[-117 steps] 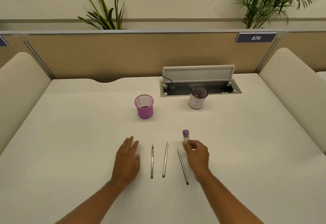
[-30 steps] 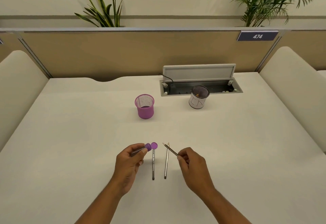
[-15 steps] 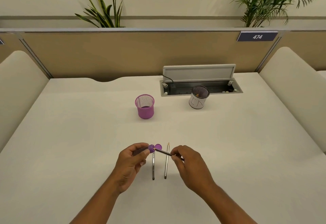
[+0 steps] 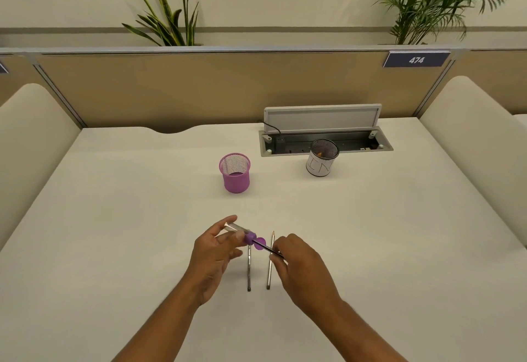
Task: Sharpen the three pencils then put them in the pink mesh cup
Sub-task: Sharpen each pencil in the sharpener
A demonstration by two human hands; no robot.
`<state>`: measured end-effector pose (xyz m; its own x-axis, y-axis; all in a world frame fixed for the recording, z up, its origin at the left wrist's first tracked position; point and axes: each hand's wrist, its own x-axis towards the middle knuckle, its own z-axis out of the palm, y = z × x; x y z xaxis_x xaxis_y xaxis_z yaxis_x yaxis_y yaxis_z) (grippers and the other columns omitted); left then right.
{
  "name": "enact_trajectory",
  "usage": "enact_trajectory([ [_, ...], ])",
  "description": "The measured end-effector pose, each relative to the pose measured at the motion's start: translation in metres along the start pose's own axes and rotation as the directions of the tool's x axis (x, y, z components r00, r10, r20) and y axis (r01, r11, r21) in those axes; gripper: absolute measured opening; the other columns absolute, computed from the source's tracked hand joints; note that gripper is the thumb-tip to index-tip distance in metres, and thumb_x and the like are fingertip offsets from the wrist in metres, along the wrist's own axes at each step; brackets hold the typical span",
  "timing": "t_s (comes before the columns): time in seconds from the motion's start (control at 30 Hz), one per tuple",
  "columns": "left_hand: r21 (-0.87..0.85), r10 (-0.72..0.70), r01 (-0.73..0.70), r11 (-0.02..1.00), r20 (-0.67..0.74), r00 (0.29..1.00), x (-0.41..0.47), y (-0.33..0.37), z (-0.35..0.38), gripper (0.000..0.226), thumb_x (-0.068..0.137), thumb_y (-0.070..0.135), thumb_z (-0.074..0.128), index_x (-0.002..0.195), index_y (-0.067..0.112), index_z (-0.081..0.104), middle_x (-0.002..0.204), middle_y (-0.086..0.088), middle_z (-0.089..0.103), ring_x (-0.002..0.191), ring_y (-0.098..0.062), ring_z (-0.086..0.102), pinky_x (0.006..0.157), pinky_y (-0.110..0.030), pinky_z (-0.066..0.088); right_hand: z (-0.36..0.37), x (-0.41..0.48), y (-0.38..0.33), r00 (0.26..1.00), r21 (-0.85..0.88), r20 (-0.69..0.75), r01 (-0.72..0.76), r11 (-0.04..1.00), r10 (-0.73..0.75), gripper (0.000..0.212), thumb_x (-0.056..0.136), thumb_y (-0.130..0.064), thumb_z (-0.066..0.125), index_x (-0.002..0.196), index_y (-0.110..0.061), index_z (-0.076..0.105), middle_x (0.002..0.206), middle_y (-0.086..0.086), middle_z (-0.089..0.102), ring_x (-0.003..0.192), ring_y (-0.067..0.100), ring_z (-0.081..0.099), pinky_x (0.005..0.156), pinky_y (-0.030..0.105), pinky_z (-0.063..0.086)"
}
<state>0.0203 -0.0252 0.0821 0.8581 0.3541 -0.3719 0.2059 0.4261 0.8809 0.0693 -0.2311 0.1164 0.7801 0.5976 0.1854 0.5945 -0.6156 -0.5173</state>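
Observation:
My left hand [image 4: 212,256] holds a sharpener [image 4: 242,233] with a clear barrel and a purple head, its purple lid flipped open. My right hand [image 4: 299,270] pinches a dark pencil [image 4: 268,249] whose tip sits in the sharpener's purple end. Two more pencils lie side by side on the white desk below the hands, one on the left [image 4: 249,271] and one on the right [image 4: 269,269]. The pink mesh cup [image 4: 235,172] stands upright farther back, left of centre, with nothing visible inside.
A white-wrapped black mesh cup [image 4: 321,161] stands at the back right, in front of an open cable tray [image 4: 325,140] with a raised lid. Beige partitions and padded side panels [image 4: 470,144] bound the desk. Plants rise behind the partition.
The sharpener passed from my right hand to my left. My right hand picked up the rightmost pencil and has brought its tip into the sharpener, which my left hand has tilted up.

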Motion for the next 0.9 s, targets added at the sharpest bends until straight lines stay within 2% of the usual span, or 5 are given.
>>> enact_trajectory([
  [0.33,-0.109,0.051,-0.063,0.992,-0.111,0.992,0.004,0.006,0.018,0.028,0.1,0.017,0.071,0.127,0.013,0.07,0.103,-0.021,0.081,0.1,-0.034,0.08,0.086,-0.037,0.066,0.006,0.003,-0.004,0.997,0.024,-0.012,-0.074,0.997,0.074,0.022,0.098,-0.027,0.066,0.079,-0.015,0.066,0.063,-0.005,0.059,0.055,0.016,0.05,0.054,0.03,0.04],
  [0.43,-0.111,0.056,-0.061,0.992,-0.052,0.997,0.005,0.013,0.017,0.04,0.09,0.024,0.074,0.129,0.013,0.07,0.107,-0.024,0.081,0.1,-0.033,0.079,0.084,-0.035,0.065,0.0,0.01,-0.003,0.777,0.681,0.477,-0.622,0.386,0.411,0.032,0.101,-0.033,0.063,0.08,-0.008,0.07,0.055,-0.003,0.05,0.042,0.012,0.033,0.046,0.025,0.029],
  [0.53,-0.092,0.045,-0.044,0.995,0.002,0.999,0.007,0.015,0.017,0.046,0.087,0.027,0.073,0.131,0.016,0.069,0.11,-0.022,0.081,0.103,-0.036,0.079,0.088,-0.038,0.065,0.002,0.007,-0.004,0.652,0.675,0.666,-0.733,0.077,0.362,0.034,0.102,-0.035,0.061,0.088,-0.006,0.071,0.058,0.002,0.045,0.044,0.012,0.023,0.043,0.021,0.022],
  [0.77,-0.115,0.042,-0.056,0.992,-0.119,0.992,0.012,0.011,0.023,0.021,0.096,0.018,0.076,0.117,0.02,0.079,0.104,-0.022,0.081,0.099,-0.036,0.081,0.083,-0.041,0.067,0.011,0.006,0.003,0.974,0.237,-0.014,-0.216,0.947,0.225,0.022,0.087,-0.027,0.071,0.077,-0.022,0.052,0.064,-0.009,0.053,0.056,0.01,0.044,0.052,0.018,0.034],
  [0.9,-0.137,0.029,-0.063,0.989,-0.239,0.971,0.015,0.009,0.025,0.015,0.09,0.018,0.083,0.104,0.013,0.083,0.089,-0.02,0.08,0.082,-0.034,0.08,0.082,-0.044,0.067,0.015,0.003,0.009,0.988,-0.274,-0.132,0.041,0.961,-0.08,0.019,0.095,-0.026,0.066,0.08,-0.02,0.056,0.07,-0.006,0.052,0.055,0.016,0.041,0.042,0.027,0.029],
])
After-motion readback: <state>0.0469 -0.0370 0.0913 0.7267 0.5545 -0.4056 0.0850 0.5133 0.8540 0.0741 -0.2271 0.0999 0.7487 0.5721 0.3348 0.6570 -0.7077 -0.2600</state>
